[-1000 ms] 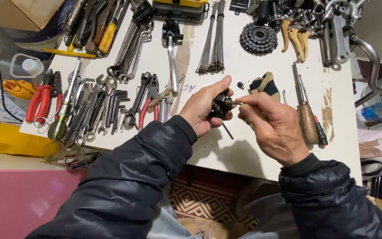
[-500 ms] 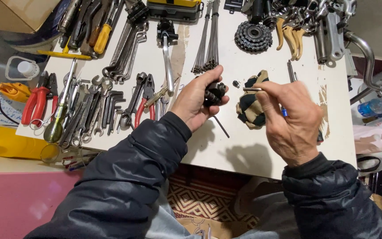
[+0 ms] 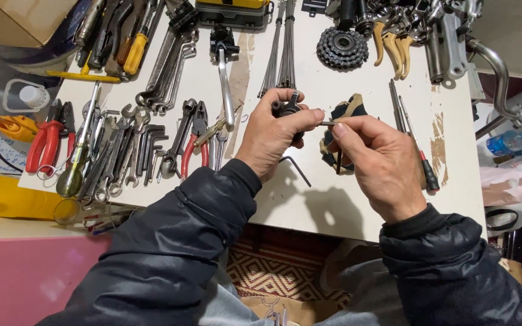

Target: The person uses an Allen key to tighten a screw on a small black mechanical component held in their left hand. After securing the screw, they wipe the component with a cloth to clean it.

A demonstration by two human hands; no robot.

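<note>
Gripping a small black component (image 3: 289, 108) above the white table (image 3: 345, 199), the left hand (image 3: 271, 136) has its fingers curled tight around the part, thumb pressed along its near side. The right hand (image 3: 377, 158) pinches a thin L-shaped hex key (image 3: 332, 134) between thumb and forefinger, its fingers closed on the bend.

The key's short leg runs roughly level, pointing left into the black component, while its long leg hangs down toward the table. Whether the tip is seated in a socket cannot be told, since the fingertips cover the joint.

A likely slip: both hands work in the air, so if the key is only partly seated, a twist could let it cam out and round the socket, or the part could jump from the grip. A dropped piece would probably land among the wrenches (image 3: 125, 157) and red-handled pliers (image 3: 191, 142) on the left, or roll off the near edge. A second hex key (image 3: 295, 169) lies loose on the table just beneath the hands, and a dark glove (image 3: 345, 111) lies behind them.
</note>
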